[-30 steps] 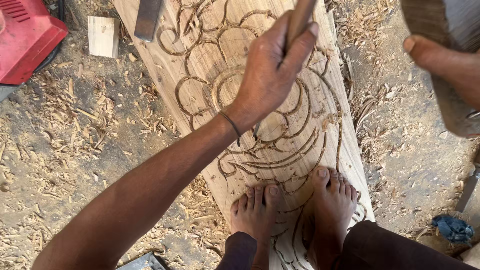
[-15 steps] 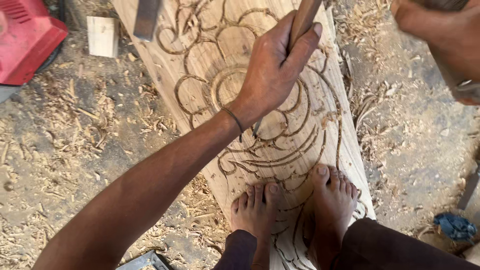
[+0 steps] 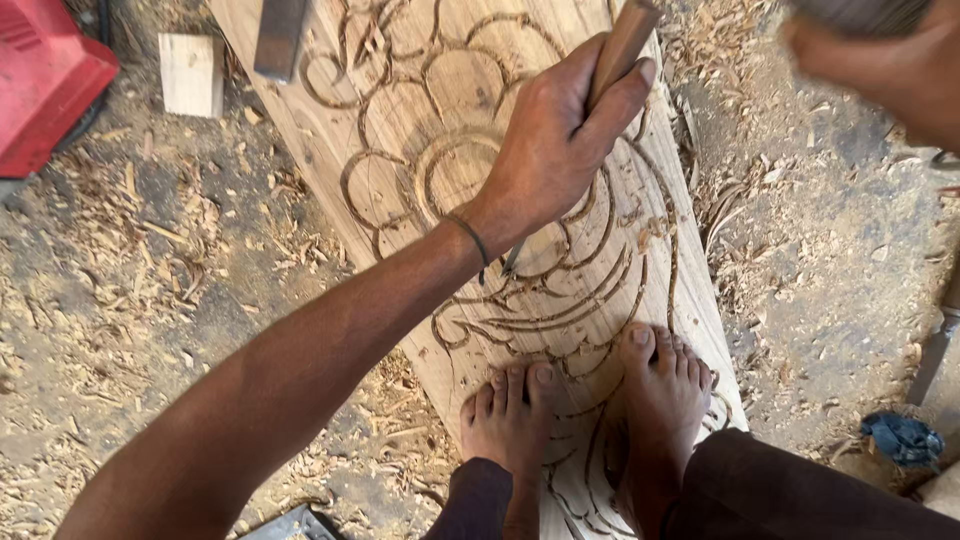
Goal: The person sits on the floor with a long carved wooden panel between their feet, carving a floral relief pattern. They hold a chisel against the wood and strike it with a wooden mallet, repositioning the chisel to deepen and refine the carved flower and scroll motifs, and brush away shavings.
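Note:
My left hand grips a wooden-handled chisel, its metal tip set in a carved groove of a long pale plank covered with curling floral lines. My right hand is blurred at the top right, closed around a dark mallet that is mostly cut off by the frame. Both my bare feet stand on the near end of the plank.
Wood chips and shavings cover the dirt floor on both sides. A red object lies top left, a small wood block beside it, a metal tool on the plank's far end. A blue rag and another tool lie right.
My right hand with the mallet has shifted left and closer to the chisel's top. The left hand and chisel stay in nearly the same spot on the plank.

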